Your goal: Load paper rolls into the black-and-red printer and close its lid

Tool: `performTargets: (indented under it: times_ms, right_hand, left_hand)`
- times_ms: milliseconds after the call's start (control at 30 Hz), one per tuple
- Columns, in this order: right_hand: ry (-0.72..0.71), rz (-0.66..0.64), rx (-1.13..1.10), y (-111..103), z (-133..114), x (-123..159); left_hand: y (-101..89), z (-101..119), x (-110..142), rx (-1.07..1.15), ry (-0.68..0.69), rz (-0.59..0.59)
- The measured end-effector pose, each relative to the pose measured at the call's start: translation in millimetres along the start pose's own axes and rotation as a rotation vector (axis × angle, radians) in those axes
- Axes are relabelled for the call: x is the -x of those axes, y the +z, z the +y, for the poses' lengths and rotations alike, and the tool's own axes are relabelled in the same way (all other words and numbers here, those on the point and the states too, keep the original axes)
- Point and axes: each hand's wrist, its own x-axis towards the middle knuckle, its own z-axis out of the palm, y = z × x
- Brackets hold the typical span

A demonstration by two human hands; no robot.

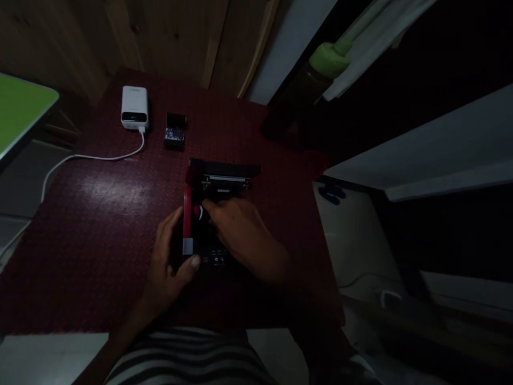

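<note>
A small red-and-black machine with its lid raised, which looks like a label printer (187, 214), stands on the dark red table. My left hand (166, 264) grips its near left corner, fingers along the outer side and thumb on the front edge. Into the open body reaches my right hand (240, 227), its fingers curled and their tips partly hidden. Beside those fingertips, inside on the left, sits a round part with a white rim (201, 213). What the right fingers pinch, if anything, cannot be made out in the dim light.
A white power bank (134, 104) with a plugged-in white cable (96, 158) lies at the back left. Near it is a small black roll with a shiny strip (175, 132). A green-capped bottle (329, 60) stands at the back right. A green panel (24, 109) borders the left.
</note>
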Motion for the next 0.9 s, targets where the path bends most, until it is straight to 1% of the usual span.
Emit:
performTargets:
  times_ms: [133,267,333,400,467,567,633,700,767,833,900]
  right_hand:
    - [0.043,-0.058,-0.122,-1.8,4.8,-9.5]
    - [0.084,-0.108,-0.152,-2.7,4.9,-11.8]
    - [0.084,-0.106,-0.177,-0.4,6.4,-10.6]
    - [0.041,-0.064,-0.249,3.7,10.7,-7.7]
    - [-0.036,0.004,-0.343,7.7,17.4,-2.0]
    - [-0.172,0.113,-0.434,9.1,27.6,13.9]
    - [-0.259,0.168,-0.462,7.1,31.6,28.7]
    - [-0.311,0.2,-0.483,5.6,32.4,43.4]
    - [-0.301,0.217,-0.465,7.4,30.5,54.8]
    - [-0.284,0.271,-0.42,13.9,26.8,61.5]
    - [-0.275,0.388,-0.379,23.9,21.4,65.2]
  left_hand:
    - [0.1,1.5,-0.1,0.016,0.01,-0.002]
    - [0.7,1.1,-0.2,0.019,0.001,0.005]
    - [0.7,-0.2,-0.2,0.017,0.005,0.011]
    - [-0.1,-0.6,-0.1,0.015,0.001,0.007]
    - [-2.2,1.5,0.4,0.017,-0.023,-0.005]
    - [-7.6,10.0,0.9,0.034,-0.09,-0.024]
    - [-12.1,17.2,-2.5,0.062,-0.159,-0.012]
    - [-16.3,23.2,-12.9,0.094,-0.225,0.046]
    - [-19.0,26.9,-32.5,0.108,-0.235,0.132]
    - [-19.3,29.3,-59.5,0.128,-0.148,0.184]
    - [-16.6,32.7,-87.9,0.148,-0.081,0.189]
